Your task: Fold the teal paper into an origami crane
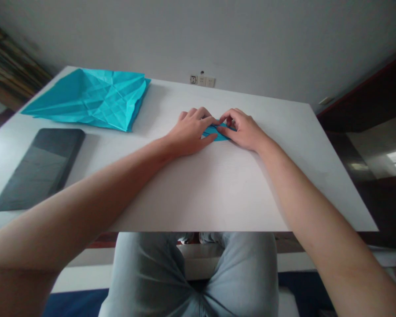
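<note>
Narrow grip in both hands, at the middle of the white desk (198, 193). Left hand (188, 133) and right hand (242, 130) close together, knuckles up, almost meeting at the fingertips. Between them, a narrow folded strip of teal paper (216, 132), flat on the desk and mostly hidden by the fingers. Left thumb (208, 140) along the near edge of the strip, left fingers (201, 113) curved over its far side. Right thumb (221, 129) pressed on top near the strip's middle, right fingers (232, 115) arched above its far end. Both bare forearms angled in from the lower corners, at about seven and five o'clock from the strip.

At ten o'clock from the hands, near the far corner of the desk, a large sheet of teal paper (89, 99), criss-crossed with creases and partly raised in ridges. Just nearer, at about eight o'clock, a dark tablet (39, 169) lying flat. At twelve o'clock, on the wall past the far edge, a row of wall sockets (202, 80). At six o'clock, below the near edge, light blue trousers (145, 273) over the knees.
</note>
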A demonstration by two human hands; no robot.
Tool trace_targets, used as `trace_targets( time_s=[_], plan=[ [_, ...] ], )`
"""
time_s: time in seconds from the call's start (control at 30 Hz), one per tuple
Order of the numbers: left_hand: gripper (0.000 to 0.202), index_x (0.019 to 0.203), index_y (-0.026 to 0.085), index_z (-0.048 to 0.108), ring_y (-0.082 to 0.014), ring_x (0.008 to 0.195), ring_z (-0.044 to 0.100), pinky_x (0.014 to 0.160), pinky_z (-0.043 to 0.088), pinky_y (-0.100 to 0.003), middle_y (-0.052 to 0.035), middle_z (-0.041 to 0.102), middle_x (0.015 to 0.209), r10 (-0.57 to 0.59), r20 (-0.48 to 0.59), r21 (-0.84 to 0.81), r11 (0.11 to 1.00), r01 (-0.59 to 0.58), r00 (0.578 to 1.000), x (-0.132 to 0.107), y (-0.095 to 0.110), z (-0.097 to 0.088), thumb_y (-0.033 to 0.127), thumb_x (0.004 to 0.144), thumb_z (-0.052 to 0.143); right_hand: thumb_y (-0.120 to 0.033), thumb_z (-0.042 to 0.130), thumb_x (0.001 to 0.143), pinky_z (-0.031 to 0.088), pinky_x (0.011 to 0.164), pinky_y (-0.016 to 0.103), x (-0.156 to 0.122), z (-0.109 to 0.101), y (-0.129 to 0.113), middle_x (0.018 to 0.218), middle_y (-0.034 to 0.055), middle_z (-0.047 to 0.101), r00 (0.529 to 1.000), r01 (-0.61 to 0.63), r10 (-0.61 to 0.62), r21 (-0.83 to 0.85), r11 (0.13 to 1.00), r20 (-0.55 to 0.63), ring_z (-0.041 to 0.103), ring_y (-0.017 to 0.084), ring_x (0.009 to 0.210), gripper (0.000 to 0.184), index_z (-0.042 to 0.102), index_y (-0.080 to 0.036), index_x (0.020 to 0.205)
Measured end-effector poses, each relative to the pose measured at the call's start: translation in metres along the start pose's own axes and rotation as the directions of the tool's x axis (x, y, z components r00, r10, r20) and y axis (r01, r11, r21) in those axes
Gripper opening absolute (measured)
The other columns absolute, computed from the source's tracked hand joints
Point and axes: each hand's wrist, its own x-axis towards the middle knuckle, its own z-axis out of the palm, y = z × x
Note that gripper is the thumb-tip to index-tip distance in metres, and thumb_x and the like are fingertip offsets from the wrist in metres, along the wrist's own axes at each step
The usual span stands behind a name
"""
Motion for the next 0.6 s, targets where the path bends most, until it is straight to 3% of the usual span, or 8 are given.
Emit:
trace_targets(
  time_s=[0.43, 0.6],
  plan=[
    [0.055, 0.167, 0.027, 0.08, -0.0505, 0.158, 0.062, 0.138, 0.045, -0.08, -0.0215, 0.07, 0.167, 0.006, 0.006, 0.005, 1.0, -0.006, 1.0, 0.0001, -0.0013, 0.0005, 0.039, 0.115, 0.064, -0.066, 0.088, 0.109, 0.052, 0.098, 0.048, 0.0, 0.0008, 0.0017, 0.12, 0.0084, 0.076, 1.0, 0.021, -0.021, -0.012, 1.0, -0.002, 0.067, 0.031, 0.107, 0.039, 0.078, -0.03, 0.122],
    [0.054, 0.166, 0.027, 0.081, -0.0501, 0.158, 0.063, 0.137, 0.047, -0.079, -0.021, 0.07, 0.167, 0.01, -0.003, 0.017, 1.0, -0.01, 1.0, 0.0004, -0.0028, 0.0022, 0.041, 0.116, 0.064, -0.06, 0.087, 0.111, 0.052, 0.101, 0.048, -0.0001, 0.0001, -0.0002, 0.122, 0.0084, 0.077, 1.0, 0.009, -0.009, -0.038, 0.999, 0.007, 0.068, 0.031, 0.107, 0.034, 0.078, -0.029, 0.123]
  ],
)
